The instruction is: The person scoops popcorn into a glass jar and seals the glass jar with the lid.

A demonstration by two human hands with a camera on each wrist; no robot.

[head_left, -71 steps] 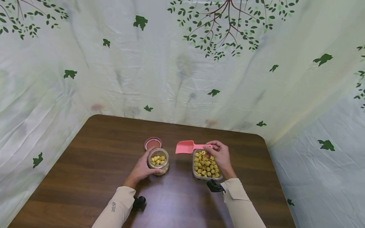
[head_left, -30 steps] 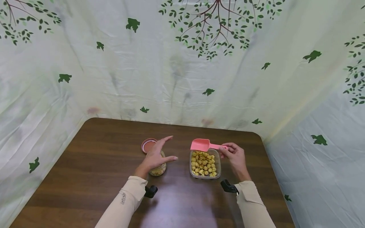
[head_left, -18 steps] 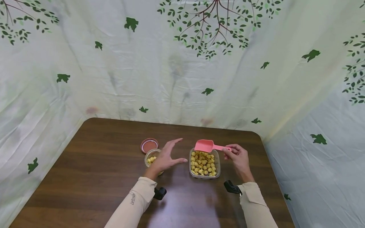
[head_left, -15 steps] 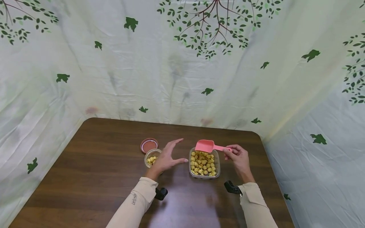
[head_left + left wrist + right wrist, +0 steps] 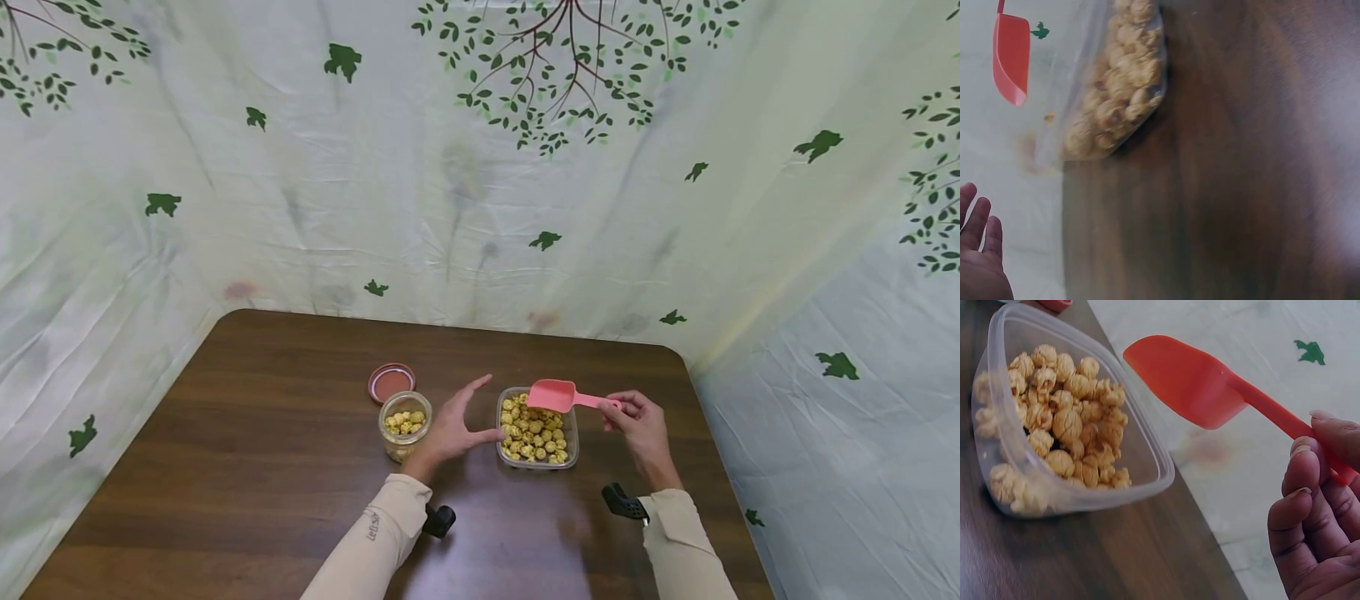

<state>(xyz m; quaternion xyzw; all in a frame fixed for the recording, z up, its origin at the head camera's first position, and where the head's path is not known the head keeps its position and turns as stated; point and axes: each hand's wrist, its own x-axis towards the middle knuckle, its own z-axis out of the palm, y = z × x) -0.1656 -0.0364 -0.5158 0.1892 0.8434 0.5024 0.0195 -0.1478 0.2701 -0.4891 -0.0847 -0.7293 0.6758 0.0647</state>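
My right hand (image 5: 641,429) pinches the handle of a pink scoop (image 5: 552,395), whose bowl hangs over the far part of a clear plastic container (image 5: 573,450). In the right wrist view the scoop (image 5: 1185,381) looks bare, and caramel popcorn (image 5: 1063,425) lies in the container. My left hand (image 5: 453,429), thumb and fingers spread, is between the glass jar and the container, its thumb tip right at the container's left rim. The glass jar (image 5: 395,446) stands upright without its lid and holds popcorn (image 5: 405,422).
A red jar lid (image 5: 392,382) lies on the brown wooden table (image 5: 285,417) just behind the jar. A white cloth with printed leaves (image 5: 420,208) hangs along the table's back and sides.
My left hand has let go of the jar and moved right to the container. The scoop has moved right, from left of the container to above it.
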